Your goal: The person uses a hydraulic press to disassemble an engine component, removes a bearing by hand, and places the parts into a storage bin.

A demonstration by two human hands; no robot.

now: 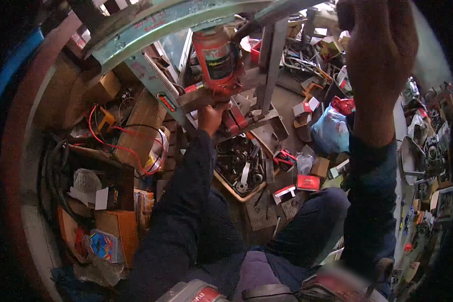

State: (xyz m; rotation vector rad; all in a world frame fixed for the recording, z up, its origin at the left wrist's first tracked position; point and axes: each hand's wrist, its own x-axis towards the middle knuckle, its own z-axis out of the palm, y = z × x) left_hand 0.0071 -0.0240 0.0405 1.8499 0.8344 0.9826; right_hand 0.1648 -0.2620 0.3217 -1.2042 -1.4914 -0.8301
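A red bottle jack (216,60) hangs upside down in a pale green press frame (151,32), its body above a steel crossbar. Just under that crossbar is my left hand (211,118), its fingers closed against a red metal block (234,120); what they grip is mostly hidden. A dark metal lever bar (267,16) slants from the jack up to the right and leaves the top edge. High on the right, my right hand (382,50) is closed round the bar's far end, which the picture edge partly cuts off.
Below the press stands a tray of metal parts (241,173). Small red boxes (307,182) and a pale blue plastic bag (332,130) lie right of it. Cardboard boxes (117,231), a red wire (116,143) and black cables (53,186) crowd the left. More parts (433,151) line the right side.
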